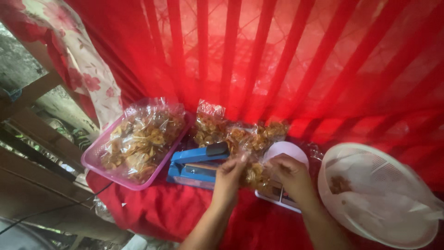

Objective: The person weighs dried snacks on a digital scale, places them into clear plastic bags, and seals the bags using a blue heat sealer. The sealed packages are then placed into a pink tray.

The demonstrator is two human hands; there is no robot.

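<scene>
My left hand [230, 175] and my right hand [290, 177] hold between them a small clear bag of golden fried chips [255, 175], just in front of a blue heat sealer [196, 164]. The left fingers pinch the bag's upper edge near the sealer's dark handle. The right hand grips the bag from the right, over a white kitchen scale [286, 153]. Behind the sealer, two filled chip bags [210, 124] [259, 135] lie on the red cloth.
A pink tray [95, 159] on the left holds a large clear bag of chips [141, 139]. At the right, a white perforated basket [370, 162] is lined with plastic and holds a few crumbs. Red curtain hangs behind; wooden beams stand at the far left.
</scene>
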